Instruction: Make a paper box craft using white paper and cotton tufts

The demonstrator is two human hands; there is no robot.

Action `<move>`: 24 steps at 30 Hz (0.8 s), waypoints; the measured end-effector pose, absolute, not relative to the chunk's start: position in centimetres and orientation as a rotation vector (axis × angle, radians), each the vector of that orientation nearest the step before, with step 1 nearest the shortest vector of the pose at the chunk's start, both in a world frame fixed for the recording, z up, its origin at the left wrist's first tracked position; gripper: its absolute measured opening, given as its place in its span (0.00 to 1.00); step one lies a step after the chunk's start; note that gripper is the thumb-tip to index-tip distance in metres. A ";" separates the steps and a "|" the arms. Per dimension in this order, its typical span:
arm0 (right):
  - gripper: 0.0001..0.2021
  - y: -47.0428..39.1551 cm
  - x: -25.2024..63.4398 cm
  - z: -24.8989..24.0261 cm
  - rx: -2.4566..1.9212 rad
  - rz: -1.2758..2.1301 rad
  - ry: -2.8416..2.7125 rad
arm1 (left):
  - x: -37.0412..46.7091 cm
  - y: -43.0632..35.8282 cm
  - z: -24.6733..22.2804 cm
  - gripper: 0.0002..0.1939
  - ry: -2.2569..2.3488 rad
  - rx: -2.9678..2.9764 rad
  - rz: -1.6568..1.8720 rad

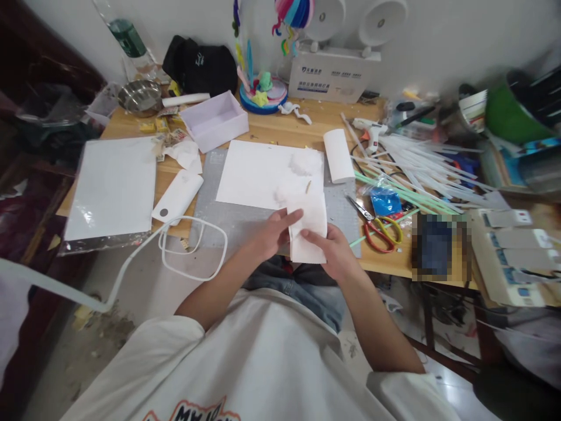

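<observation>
A folded piece of white paper (pixel 309 245) is between my two hands, close to the table's front edge. My left hand (pixel 277 235) grips its left side, with a finger lying across the front. On the right side my right hand (pixel 333 250) pinches it, the thumb on top. Beyond the folded paper lies a large white sheet (pixel 249 175), flat on a grey cutting mat (pixel 208 199). White fluffy material (pixel 304 164) rests on the sheet's right part. A curled white paper piece (pixel 338 155) sits at the mat's upper right.
Scissors (pixel 380 234) with red and yellow handles lie right of the mat. Behind them are a glue gun (pixel 372 135) and many pale sticks (pixel 421 164). To the left are a white power bank-like device (pixel 179 196), bagged white sheets (pixel 114 187) and a lilac box (pixel 214 126).
</observation>
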State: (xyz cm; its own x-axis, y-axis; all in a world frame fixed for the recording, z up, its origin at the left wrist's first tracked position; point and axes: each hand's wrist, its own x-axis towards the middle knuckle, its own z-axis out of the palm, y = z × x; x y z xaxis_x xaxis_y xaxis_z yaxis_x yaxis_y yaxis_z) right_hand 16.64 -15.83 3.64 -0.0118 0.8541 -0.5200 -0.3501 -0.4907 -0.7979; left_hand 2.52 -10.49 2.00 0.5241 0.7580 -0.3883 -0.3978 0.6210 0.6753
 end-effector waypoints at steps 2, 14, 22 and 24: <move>0.20 -15.8 16.3 3.3 -1.381 1.604 -0.697 | 3.2 -11.1 1.8 0.24 0.746 0.566 0.790; 0.23 -16.4 16.7 2.0 -1.526 1.597 -0.807 | 3.3 -10.3 2.6 0.25 0.654 0.476 0.849; 0.26 -16.5 17.7 2.7 -1.589 1.464 -1.080 | 3.8 -10.6 1.6 0.25 0.647 0.476 0.846; 0.27 -16.5 18.1 3.0 -1.631 1.380 -1.160 | 3.4 -10.2 1.6 0.30 0.679 0.526 0.833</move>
State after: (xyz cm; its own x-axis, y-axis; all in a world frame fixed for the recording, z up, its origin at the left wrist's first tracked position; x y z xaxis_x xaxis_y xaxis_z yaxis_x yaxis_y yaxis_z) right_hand 18.11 -16.46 3.02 0.0332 0.9329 -0.3586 0.1923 -0.3580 -0.9137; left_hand 3.39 -10.23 1.63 0.4878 0.8065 -0.3341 -0.4899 0.5697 0.6599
